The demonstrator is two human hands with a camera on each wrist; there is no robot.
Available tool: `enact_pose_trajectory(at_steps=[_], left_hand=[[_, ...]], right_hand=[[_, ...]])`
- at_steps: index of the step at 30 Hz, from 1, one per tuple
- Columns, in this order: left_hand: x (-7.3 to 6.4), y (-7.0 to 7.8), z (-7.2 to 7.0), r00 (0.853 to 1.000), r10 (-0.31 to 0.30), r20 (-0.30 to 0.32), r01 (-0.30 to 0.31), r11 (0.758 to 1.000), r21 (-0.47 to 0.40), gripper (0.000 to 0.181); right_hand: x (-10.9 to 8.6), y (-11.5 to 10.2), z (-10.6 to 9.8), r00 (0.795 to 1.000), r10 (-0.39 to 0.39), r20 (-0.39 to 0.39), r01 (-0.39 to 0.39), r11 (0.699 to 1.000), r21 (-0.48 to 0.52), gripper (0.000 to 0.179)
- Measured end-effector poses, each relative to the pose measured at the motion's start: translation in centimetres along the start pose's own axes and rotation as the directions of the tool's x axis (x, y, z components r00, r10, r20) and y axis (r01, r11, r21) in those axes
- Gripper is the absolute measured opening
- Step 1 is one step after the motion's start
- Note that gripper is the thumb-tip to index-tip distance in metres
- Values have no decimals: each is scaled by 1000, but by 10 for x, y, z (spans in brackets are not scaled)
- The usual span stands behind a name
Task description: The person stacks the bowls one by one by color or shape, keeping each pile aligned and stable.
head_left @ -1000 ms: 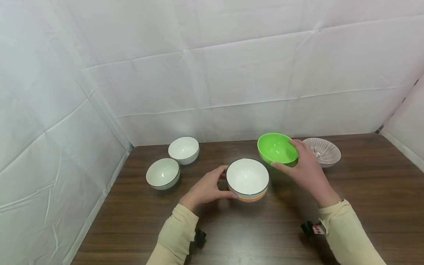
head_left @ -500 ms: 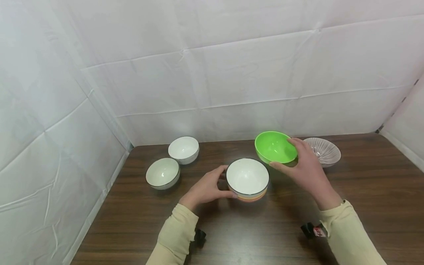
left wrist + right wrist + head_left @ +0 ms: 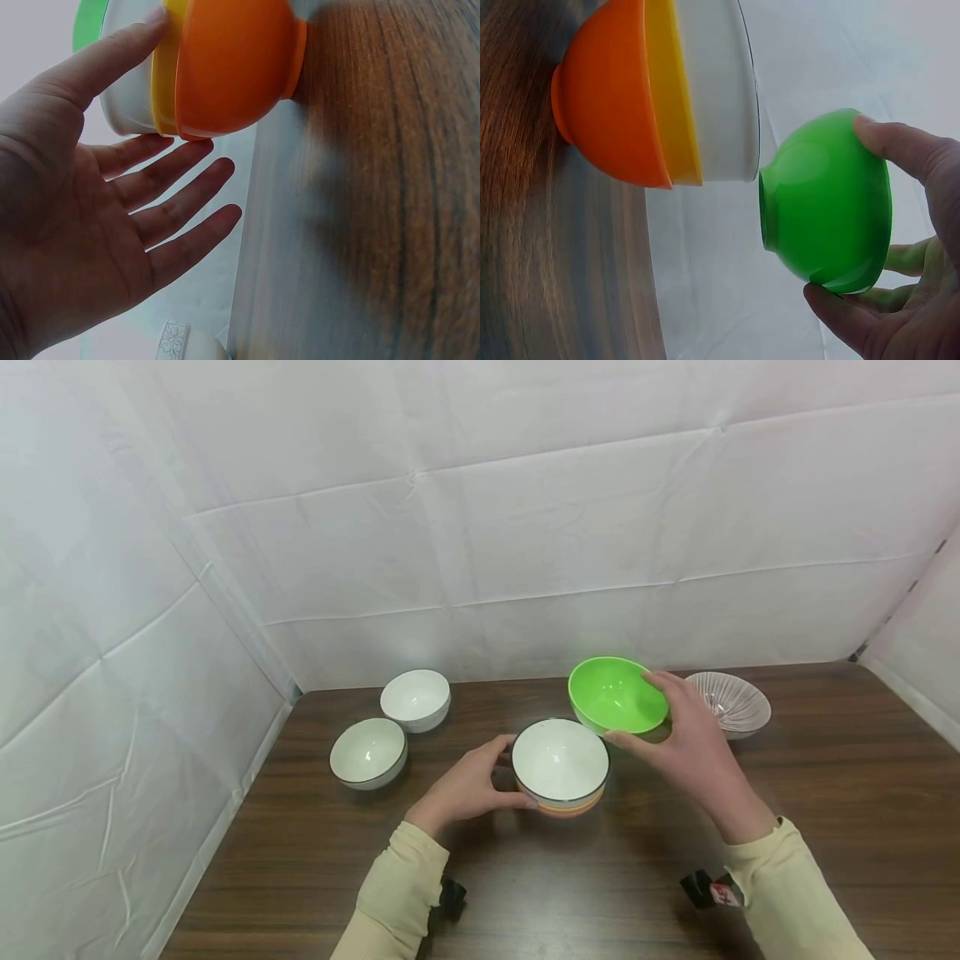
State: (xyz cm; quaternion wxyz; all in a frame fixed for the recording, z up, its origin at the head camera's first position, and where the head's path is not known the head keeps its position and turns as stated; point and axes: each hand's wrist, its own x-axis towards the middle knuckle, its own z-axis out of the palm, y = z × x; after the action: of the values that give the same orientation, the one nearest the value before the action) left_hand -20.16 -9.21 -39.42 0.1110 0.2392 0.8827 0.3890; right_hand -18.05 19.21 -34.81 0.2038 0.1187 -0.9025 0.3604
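My left hand (image 3: 467, 785) holds the left side of a stack of bowls, thumb near and fingertips at the far side. An orange bowl (image 3: 232, 67) stands lowest on the table, a yellow bowl (image 3: 167, 94) sits within it, and a white bowl (image 3: 561, 760) with a dark rim is on top. Pinched by its rim between thumb and fingers, a green bowl (image 3: 825, 202) hangs from my right hand (image 3: 697, 752). In the right wrist view the green bowl is raised higher than the white rim.
A pale bowl (image 3: 367, 752) and a white bowl (image 3: 416, 697) stand at the left on the wooden table (image 3: 300, 877). Behind my right hand is a striped bowl (image 3: 738, 703), partly hidden. White cloth (image 3: 450, 543) hangs along the table's back and sides.
My right hand has carried the green bowl a little left and slightly up, closer to the stack. The left hand and the stack have stayed put.
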Motion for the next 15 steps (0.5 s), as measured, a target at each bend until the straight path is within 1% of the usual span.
enact_pose_trajectory(at_steps=[7, 15], left_hand=[[-1, -1, 0, 1000, 10, -3, -10, 1000, -3, 84], [0, -1, 0, 1000, 16, 5, -15, 1000, -10, 83]], right_hand=[[-2, -4, 1, 999, -33, -3, 33, 999, 32, 82], [-5, -7, 2, 999, -50, 19, 49, 997, 63, 84]])
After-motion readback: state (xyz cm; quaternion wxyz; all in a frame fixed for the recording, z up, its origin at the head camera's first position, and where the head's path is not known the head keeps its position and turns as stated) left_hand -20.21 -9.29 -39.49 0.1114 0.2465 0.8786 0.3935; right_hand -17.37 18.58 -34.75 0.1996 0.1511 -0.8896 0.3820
